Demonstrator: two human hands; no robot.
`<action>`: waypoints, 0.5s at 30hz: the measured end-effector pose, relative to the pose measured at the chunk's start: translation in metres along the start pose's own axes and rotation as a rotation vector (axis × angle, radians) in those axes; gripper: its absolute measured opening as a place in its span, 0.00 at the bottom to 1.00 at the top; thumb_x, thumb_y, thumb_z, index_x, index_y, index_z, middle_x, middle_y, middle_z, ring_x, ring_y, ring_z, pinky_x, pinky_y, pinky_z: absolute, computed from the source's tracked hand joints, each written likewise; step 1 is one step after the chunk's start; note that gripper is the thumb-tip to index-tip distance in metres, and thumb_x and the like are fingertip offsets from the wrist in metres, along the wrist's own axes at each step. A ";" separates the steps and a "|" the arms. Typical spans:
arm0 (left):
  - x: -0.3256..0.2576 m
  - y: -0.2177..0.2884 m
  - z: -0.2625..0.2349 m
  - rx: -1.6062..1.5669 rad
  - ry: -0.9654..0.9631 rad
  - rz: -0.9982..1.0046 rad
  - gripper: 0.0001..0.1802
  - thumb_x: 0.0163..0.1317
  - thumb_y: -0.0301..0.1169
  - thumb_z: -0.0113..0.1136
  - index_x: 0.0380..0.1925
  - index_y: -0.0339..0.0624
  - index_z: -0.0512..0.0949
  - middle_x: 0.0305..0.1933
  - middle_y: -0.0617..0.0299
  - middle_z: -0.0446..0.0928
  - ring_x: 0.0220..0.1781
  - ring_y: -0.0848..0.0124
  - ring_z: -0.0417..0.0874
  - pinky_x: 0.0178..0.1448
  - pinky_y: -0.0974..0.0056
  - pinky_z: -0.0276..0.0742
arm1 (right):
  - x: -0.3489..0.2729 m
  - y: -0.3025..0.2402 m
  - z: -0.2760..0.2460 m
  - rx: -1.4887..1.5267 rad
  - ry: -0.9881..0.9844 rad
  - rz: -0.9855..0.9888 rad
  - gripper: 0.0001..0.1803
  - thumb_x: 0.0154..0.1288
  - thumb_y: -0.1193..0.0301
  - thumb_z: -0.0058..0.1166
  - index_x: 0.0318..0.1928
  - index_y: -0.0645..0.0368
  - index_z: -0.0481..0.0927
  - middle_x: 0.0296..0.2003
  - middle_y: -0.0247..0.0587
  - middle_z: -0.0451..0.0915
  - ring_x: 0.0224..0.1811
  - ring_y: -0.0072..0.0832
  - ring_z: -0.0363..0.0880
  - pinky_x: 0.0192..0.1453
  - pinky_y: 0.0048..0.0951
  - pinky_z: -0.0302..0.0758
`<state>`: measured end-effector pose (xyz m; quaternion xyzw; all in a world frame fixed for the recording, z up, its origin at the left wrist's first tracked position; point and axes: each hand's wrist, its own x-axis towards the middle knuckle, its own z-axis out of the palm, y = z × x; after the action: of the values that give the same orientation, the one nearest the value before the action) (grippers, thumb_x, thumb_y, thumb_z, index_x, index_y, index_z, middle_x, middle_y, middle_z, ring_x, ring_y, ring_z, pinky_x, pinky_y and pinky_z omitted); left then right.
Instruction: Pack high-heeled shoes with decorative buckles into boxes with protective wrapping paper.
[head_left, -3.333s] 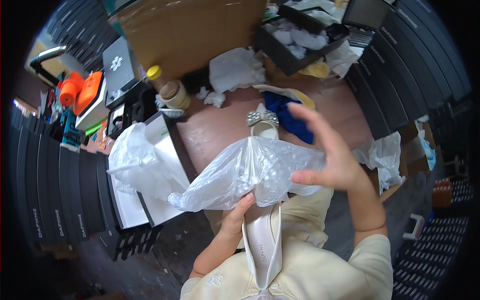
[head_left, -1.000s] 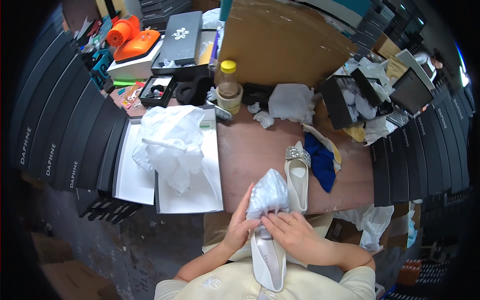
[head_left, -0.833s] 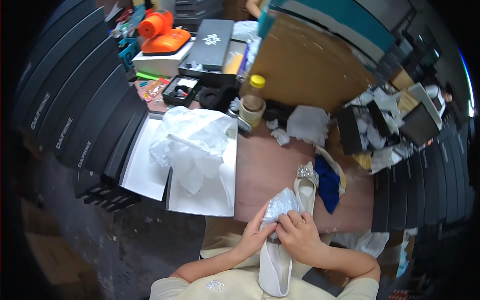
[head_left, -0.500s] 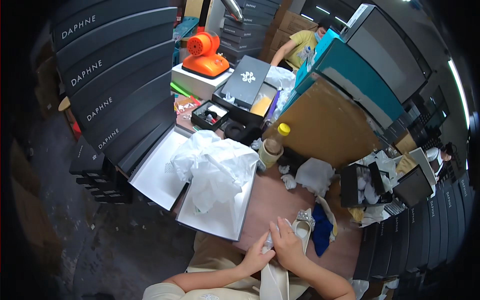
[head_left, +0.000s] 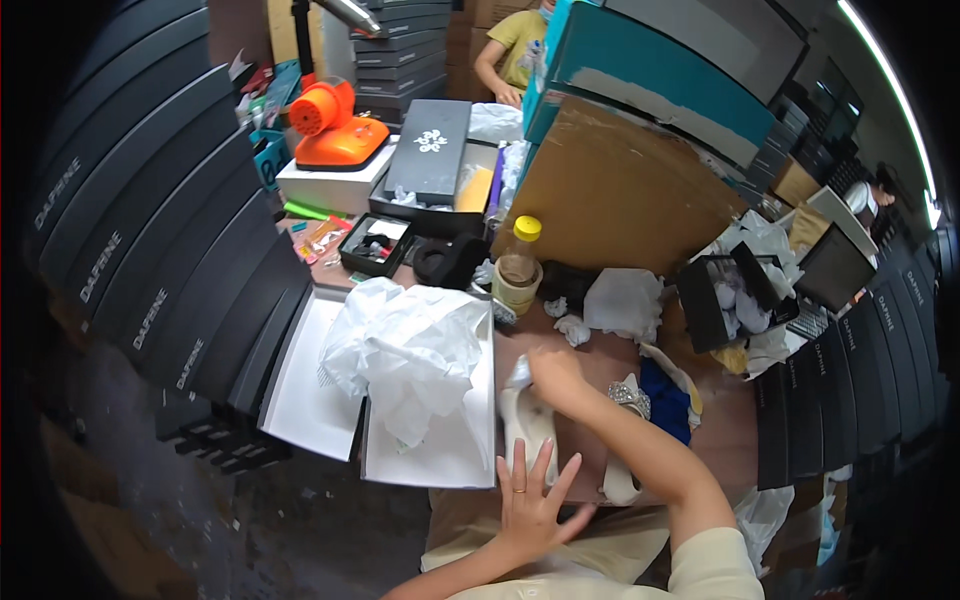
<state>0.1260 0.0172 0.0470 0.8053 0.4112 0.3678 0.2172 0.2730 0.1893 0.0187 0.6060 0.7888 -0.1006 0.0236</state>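
Observation:
A cream flat shoe [head_left: 527,425] lies on the table in front of me, toe pointing away. My left hand [head_left: 535,510] is open, fingers spread over the heel end of that shoe. At its toe end, my right hand [head_left: 556,380] is closed, with a small whitish shiny piece [head_left: 519,372] showing beside the fingers. Whether that piece belongs to the shoe or is separate, I cannot tell. To the right sits a second cream shoe [head_left: 622,483] with a sparkling bow [head_left: 629,396], partly hidden beneath my right forearm.
Left of the shoes stands an open shoe box [head_left: 480,455] with crumpled white tissue [head_left: 410,350]. Dark stacked boxes [head_left: 150,230] rise at far left. Behind are a capped bottle [head_left: 518,265], an orange blower [head_left: 340,130] and cardboard [head_left: 610,190]. Blue cloth [head_left: 665,400] lies right.
My hands have parted: the right moved forward to the shoe's toe end, the left opened near its heel. The shoe that hung over my lap now lies on the table. The view has shifted.

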 end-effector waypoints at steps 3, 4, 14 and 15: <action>-0.006 -0.044 0.035 0.216 0.137 0.096 0.26 0.46 0.25 0.60 0.51 0.51 0.77 0.61 0.50 0.60 0.66 0.40 0.57 0.63 0.37 0.55 | 0.017 0.008 -0.023 0.151 0.069 -0.074 0.31 0.45 0.64 0.65 0.50 0.61 0.72 0.44 0.55 0.75 0.48 0.48 0.74 0.53 0.42 0.72; -0.006 -0.044 0.032 0.202 0.149 0.086 0.25 0.47 0.24 0.59 0.49 0.51 0.78 0.62 0.50 0.60 0.66 0.40 0.57 0.63 0.37 0.55 | 0.017 0.019 -0.036 0.159 0.167 -0.055 0.32 0.44 0.63 0.65 0.52 0.61 0.72 0.47 0.55 0.74 0.51 0.48 0.72 0.54 0.42 0.71; -0.021 -0.035 0.052 -0.201 0.599 0.559 0.17 0.52 0.22 0.57 0.43 0.51 0.80 0.53 0.53 0.73 0.63 0.50 0.66 0.64 0.45 0.61 | -0.013 0.145 -0.019 -0.580 0.573 0.120 0.41 0.41 0.74 0.60 0.62 0.51 0.63 0.66 0.50 0.53 0.68 0.51 0.50 0.65 0.55 0.55; -0.023 -0.035 0.055 -0.225 0.521 0.626 0.17 0.53 0.22 0.57 0.43 0.52 0.80 0.54 0.53 0.73 0.64 0.47 0.64 0.65 0.43 0.58 | -0.013 0.150 -0.020 -0.527 0.603 0.157 0.40 0.43 0.74 0.58 0.62 0.51 0.64 0.66 0.50 0.54 0.69 0.51 0.50 0.65 0.56 0.55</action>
<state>0.1420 0.0161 -0.0206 0.7427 0.1453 0.6498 0.0705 0.4227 0.2172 0.0212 0.6400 0.7103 0.2892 -0.0467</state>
